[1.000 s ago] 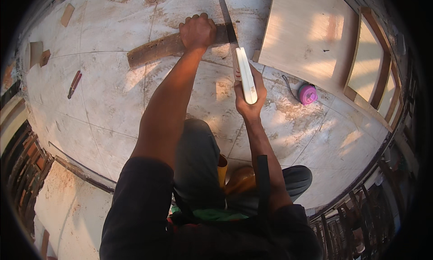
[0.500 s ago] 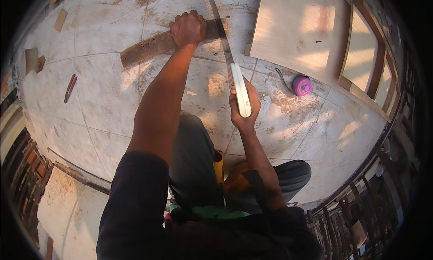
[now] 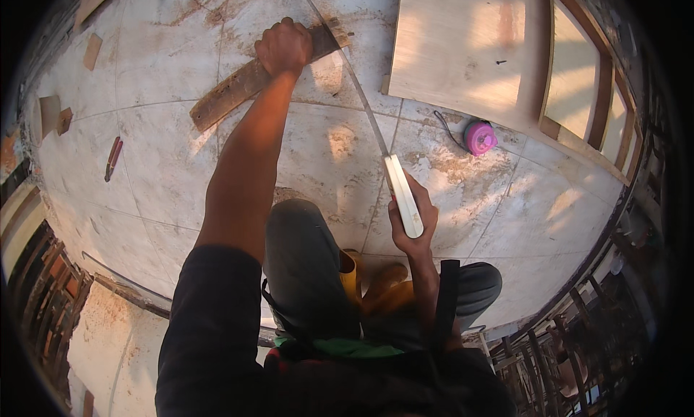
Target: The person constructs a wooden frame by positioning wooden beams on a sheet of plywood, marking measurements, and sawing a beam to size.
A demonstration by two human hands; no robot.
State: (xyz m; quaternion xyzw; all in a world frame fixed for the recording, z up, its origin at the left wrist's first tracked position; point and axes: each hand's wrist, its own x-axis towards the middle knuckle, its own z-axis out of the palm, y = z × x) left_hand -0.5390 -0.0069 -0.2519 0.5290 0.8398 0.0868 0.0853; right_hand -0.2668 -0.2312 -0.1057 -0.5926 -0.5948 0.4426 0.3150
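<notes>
Beside the plywood sheet (image 3: pixel 463 48), we are gripping the wooden strip (image 3: pixel 231 95) with our left hand (image 3: pixel 284 47) and the saw (image 3: pixel 401 200) with our right hand (image 3: pixel 413 225), risking slipping if pressure eases.

Left hand (image 3: pixel 284 47) pins a wooden strip (image 3: pixel 249 81) to the floor — right hand (image 3: pixel 413 222) grips a saw (image 3: pixel 394 178).

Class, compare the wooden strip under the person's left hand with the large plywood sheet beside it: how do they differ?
The wooden strip is narrow, dark and worn; the plywood sheet is broad, pale and clean. The left hand presses on the strip and the saw meets its end; nothing touches the sheet. Both lie flat on the tiled floor.
</notes>
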